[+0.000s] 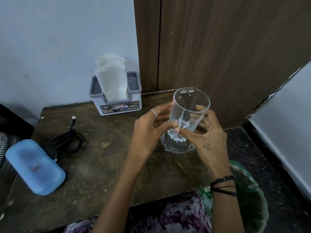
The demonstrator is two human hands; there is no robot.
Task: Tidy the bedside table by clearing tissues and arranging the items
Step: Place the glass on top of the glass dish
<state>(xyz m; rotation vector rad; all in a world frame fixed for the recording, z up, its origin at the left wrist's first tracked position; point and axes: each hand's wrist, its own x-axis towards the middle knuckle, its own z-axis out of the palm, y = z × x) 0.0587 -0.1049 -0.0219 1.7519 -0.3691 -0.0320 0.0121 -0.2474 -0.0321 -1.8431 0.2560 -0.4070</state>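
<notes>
Worn wooden bedside table (104, 165): one clear glass (185, 121) upright between left hand (149, 130) and right hand (207, 137), both gripping it; one tissue holder (116, 105).

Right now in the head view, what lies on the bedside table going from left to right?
Blue case → black cable → tissue holder with tissues → left hand → glass tumbler, held between both hands → right hand.
</notes>
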